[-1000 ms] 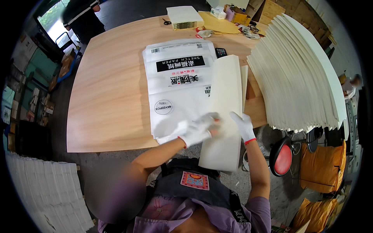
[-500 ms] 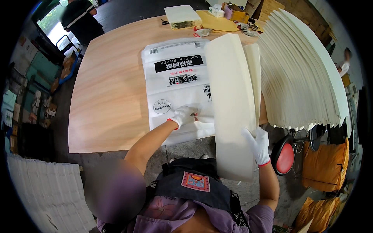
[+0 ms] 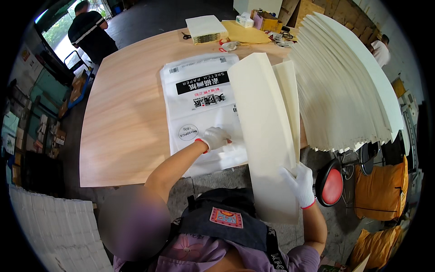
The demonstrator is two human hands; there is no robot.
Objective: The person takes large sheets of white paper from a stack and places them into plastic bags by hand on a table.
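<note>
On the left side, the wooden table (image 3: 122,113) is lying bare up to the white plastic bag (image 3: 199,115). The left hand (image 3: 215,138), in a white glove, is resting on the lower part of this bag. Its fingers are bending together, but I cannot tell whether they are pinching the film or only pressing on it. The thin film could wrinkle or slide, I think, if this hand is pulling unevenly.

Between the two hands, the bent white paper (image 3: 265,118) is covering the right side of the bag, and its lower end is reaching past the table edge. Because this end is hanging free, and the right hand is gripping at one place, the paper could crease or slip, in my judgement.

The paper is lying to the right of the left hand, apart from it. The right hand (image 3: 300,185), also gloved, is clamping the paper's lower right edge, thumb on the front face. Farther right, the fanned paper stack (image 3: 340,86) is standing near the paper's upper part.
</note>
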